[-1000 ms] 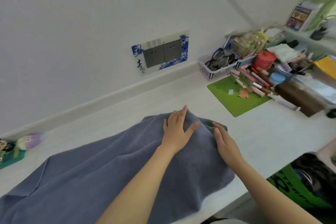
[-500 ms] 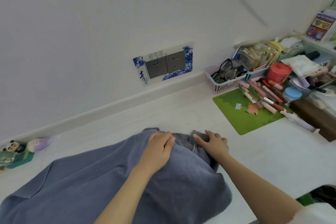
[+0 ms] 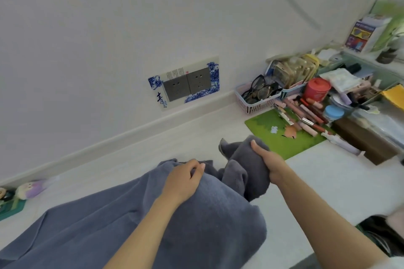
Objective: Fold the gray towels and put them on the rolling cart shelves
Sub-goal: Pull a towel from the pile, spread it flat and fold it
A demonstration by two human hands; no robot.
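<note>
Along the desk's near edge our gray towel lies spread; our right hand grips its lifted corner, our left hand pinches a fold.

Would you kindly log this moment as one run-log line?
step: gathering towel | left hand: grips gray towel edge | right hand: holds lifted bunched corner | towel: unfolded on counter

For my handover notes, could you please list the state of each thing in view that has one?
gray towel: unfolded, spread on the counter, one end lifted
right hand: grips the lifted end
left hand: pinches the towel's edge
red jar: lid on
blue-lidded jar: closed
</note>
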